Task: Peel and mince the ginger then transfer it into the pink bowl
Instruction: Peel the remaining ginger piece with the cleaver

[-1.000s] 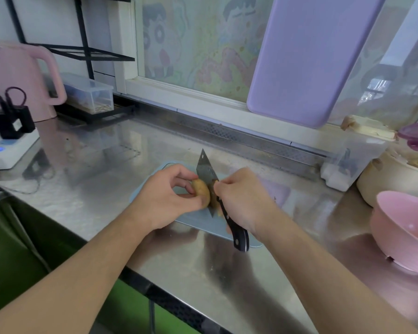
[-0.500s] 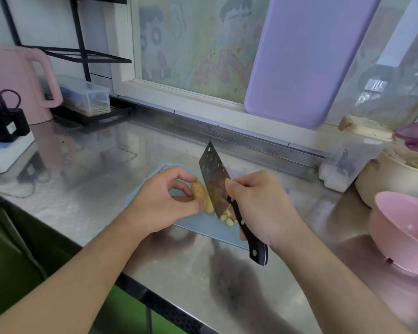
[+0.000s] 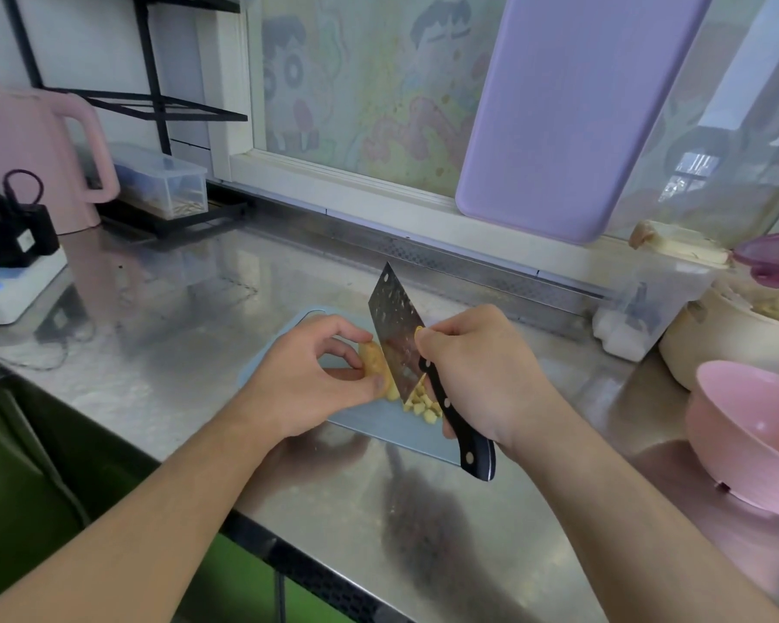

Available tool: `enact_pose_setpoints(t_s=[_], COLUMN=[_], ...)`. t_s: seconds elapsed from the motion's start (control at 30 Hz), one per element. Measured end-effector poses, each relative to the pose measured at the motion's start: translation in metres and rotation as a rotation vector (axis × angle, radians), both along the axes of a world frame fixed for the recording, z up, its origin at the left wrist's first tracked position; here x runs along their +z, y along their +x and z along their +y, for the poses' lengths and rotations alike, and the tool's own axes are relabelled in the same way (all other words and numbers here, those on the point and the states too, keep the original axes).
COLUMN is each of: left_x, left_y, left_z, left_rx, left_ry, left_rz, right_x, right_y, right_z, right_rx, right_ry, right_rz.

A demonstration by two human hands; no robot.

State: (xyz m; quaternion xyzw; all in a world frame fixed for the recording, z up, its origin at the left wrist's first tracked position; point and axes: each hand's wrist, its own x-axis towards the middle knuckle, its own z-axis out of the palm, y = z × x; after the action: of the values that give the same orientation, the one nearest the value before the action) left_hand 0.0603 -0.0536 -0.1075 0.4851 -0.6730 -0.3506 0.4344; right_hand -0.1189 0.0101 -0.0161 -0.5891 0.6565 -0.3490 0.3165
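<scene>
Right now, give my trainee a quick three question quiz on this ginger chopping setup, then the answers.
1. True or false: the pink bowl already holds ginger.
2. Which hand grips the cleaver?
A. left
B. right
3. Fill in: the cut ginger pieces lie on the blue ____.

Key:
1. False. No ginger shows in it.
2. B. The right hand grips the handle; the left hand holds the ginger piece.
3. Cutting board.
</scene>
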Motion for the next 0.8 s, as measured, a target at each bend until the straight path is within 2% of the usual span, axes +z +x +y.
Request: enact_pose_setpoints(t_s=[0.5, 0.8], left_x=[0.0, -0.002], left_y=[0.0, 0.0], left_z=[-0.002, -0.003], left_rx=[0.014, 0.007], left_ry=[0.013, 0.007], left_rz=[0.008, 0.044], right_x=[0.011, 0.006], right_y=[-0.011, 0.001], right_z=[0.03, 0.002], right_rx=[0.081, 0.066], right_ry=[0.068, 0.057], right_rz=[-0.003, 0.059])
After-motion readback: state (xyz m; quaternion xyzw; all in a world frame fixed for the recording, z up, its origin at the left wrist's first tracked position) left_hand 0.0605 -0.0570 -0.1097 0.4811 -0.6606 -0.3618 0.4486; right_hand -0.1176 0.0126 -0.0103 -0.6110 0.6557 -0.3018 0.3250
